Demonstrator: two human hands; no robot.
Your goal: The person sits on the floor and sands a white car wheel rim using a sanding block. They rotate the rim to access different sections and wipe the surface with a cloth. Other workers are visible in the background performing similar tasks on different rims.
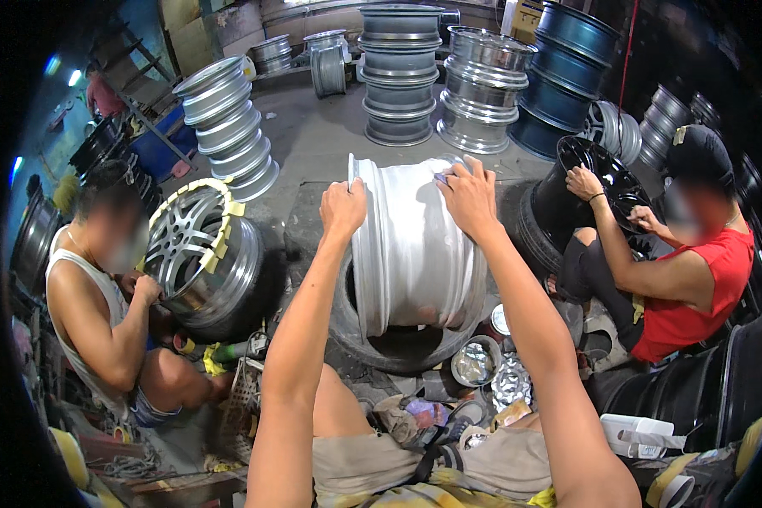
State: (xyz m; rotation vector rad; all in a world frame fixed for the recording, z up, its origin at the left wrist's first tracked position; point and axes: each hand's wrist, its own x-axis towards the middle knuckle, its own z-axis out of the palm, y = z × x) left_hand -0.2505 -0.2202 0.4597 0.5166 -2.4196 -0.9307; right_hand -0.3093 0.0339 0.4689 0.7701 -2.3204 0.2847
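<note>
In front of me a pale grey wheel rim (pixel 411 254) lies on its side, its barrel toward me, resting on a black tyre (pixel 356 343). My left hand (pixel 345 207) is closed over the rim's left flange. At the upper right of the barrel, my right hand (pixel 470 196) presses with bent fingers; a small bluish edge shows under the fingertips, too little to name. Between my legs and the tyre stand a bowl (pixel 477 360) with murky liquid and a crumpled foil-like sheet (pixel 511 381).
Left, a person in a white top handles a spoked wheel (pixel 186 229) edged with yellow tape. Right, a person in red works at a black wheel (pixel 597 169). Stacked rims (pixel 400 76) stand beyond. A white plastic container (pixel 639 433) sits at lower right.
</note>
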